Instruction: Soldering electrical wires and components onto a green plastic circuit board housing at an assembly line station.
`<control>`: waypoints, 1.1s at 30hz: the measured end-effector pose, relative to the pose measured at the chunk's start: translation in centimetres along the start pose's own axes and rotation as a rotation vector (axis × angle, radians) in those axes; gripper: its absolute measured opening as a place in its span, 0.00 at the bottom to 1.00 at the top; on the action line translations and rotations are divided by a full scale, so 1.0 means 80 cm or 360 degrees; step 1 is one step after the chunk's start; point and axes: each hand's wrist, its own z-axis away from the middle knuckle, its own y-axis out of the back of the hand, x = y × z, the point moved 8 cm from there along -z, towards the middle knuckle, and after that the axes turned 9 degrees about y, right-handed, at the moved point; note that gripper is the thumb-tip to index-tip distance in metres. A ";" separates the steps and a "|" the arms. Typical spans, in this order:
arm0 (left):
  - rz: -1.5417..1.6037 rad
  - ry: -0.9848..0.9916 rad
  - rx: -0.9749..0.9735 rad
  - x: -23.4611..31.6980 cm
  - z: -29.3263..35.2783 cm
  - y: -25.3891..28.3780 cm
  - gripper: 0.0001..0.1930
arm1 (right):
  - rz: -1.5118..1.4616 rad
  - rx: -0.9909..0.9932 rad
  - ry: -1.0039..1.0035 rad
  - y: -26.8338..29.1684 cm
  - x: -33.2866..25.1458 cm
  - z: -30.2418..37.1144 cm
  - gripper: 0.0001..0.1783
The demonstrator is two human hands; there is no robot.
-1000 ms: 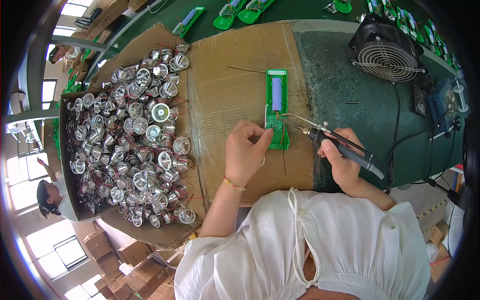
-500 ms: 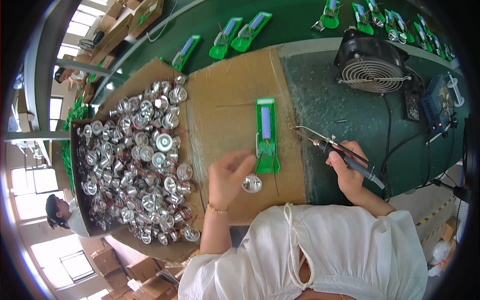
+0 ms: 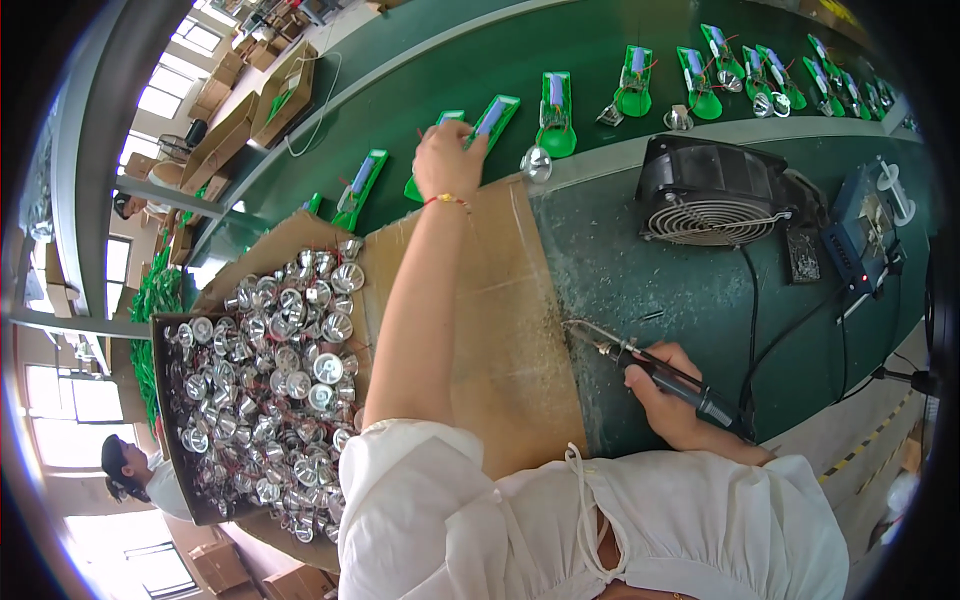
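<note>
My left arm stretches across the cardboard mat to the green belt. There my left hand (image 3: pixel 450 165) bends its fingers round a green flashlight housing (image 3: pixel 415 188), which it partly covers. Close to the thumb lies another green housing with a purple battery (image 3: pixel 490 120). Farther right, a housing with a battery (image 3: pixel 557 115) has a silver reflector (image 3: pixel 537 163) hanging at the belt's edge. My right hand (image 3: pixel 662 398) is closed round a black soldering iron (image 3: pixel 690 388) with a thin metal tube along it. Its tip points left over the mat's right edge.
At left stands a carton heaped with silver reflectors (image 3: pixel 290 385). A black fan (image 3: pixel 715 190) and a blue soldering station (image 3: pixel 855 235) stand at right, with cables (image 3: pixel 752 340) trailing near my right hand. Several more housings line the belt. A co-worker (image 3: pixel 135 475) is beyond the carton.
My left hand has moved from the mat up to the belt. The housing with the battery has gone from the mat to the belt, its reflector beside it. My right hand still holds the iron.
</note>
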 end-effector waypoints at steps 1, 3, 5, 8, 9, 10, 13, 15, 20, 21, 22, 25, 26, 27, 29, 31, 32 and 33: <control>-0.0199 0.0049 -0.0141 0.001 -0.001 -0.010 0.16 | 0.0060 -0.0017 0.0001 0.003 0.000 -0.002 0.09; -0.0668 0.0016 -0.0416 -0.005 0.010 -0.025 0.14 | 0.0057 0.0004 0.0036 0.006 -0.003 -0.003 0.09; -0.0715 -0.0033 -0.0428 -0.012 0.022 -0.029 0.13 | 0.0043 -0.0008 0.0075 0.004 -0.007 -0.003 0.09; -0.0685 -0.0241 -0.0238 -0.010 0.064 0.003 0.10 | 0.0035 -0.0028 -0.0012 0.002 -0.002 -0.002 0.08; -0.0704 -0.0263 -0.0244 -0.009 0.088 0.012 0.10 | 0.0043 0.0002 0.0026 0.004 -0.001 -0.003 0.08; -0.0727 -0.0277 -0.0247 -0.009 0.116 0.026 0.10 | 0.0048 0.0022 0.0066 0.004 -0.001 -0.002 0.08; -0.0556 -0.0242 -0.0156 -0.018 0.219 0.078 0.08 | 0.0114 -0.0013 0.0086 0.002 0.001 -0.004 0.09; -0.0431 -0.0259 -0.0064 -0.007 0.273 0.100 0.08 | 0.0121 0.0063 0.0095 0.005 0.004 -0.004 0.09; -0.0018 -0.0290 0.0250 0.007 0.329 0.176 0.10 | 0.0022 0.0099 0.0075 0.007 -0.004 -0.004 0.09; -0.0009 -0.0235 0.0423 -0.012 0.314 0.197 0.10 | 0.0001 0.0109 0.0084 0.007 -0.003 -0.005 0.09; -0.0066 -0.0093 0.0681 -0.046 0.301 0.216 0.07 | -0.0021 0.0092 0.0114 0.005 -0.002 -0.006 0.10; -0.0727 0.0258 0.0404 -0.128 0.238 0.215 0.05 | -0.0041 0.0113 0.0116 0.005 0.003 -0.005 0.10; -0.0988 0.0156 0.0427 -0.152 0.235 0.209 0.06 | -0.0065 0.0107 0.0127 0.002 0.000 -0.004 0.10; -0.1223 0.0037 0.0437 -0.169 0.230 0.194 0.07 | -0.0056 0.0110 0.0134 0.001 -0.002 -0.004 0.10; -0.1232 0.0148 0.0250 -0.193 0.218 0.191 0.07 | -0.0043 0.0100 0.0115 0.003 -0.003 -0.002 0.10; -0.1137 0.0252 0.0189 -0.207 0.220 0.202 0.05 | -0.0033 0.0096 0.0132 0.005 -0.007 0.003 0.10; -0.0883 0.0232 0.0260 -0.207 0.224 0.213 0.05 | -0.0024 0.0086 0.0145 0.005 -0.009 0.005 0.10; -0.0633 0.0218 0.0330 -0.206 0.229 0.227 0.05 | -0.0020 0.0084 0.0143 0.004 -0.011 0.007 0.10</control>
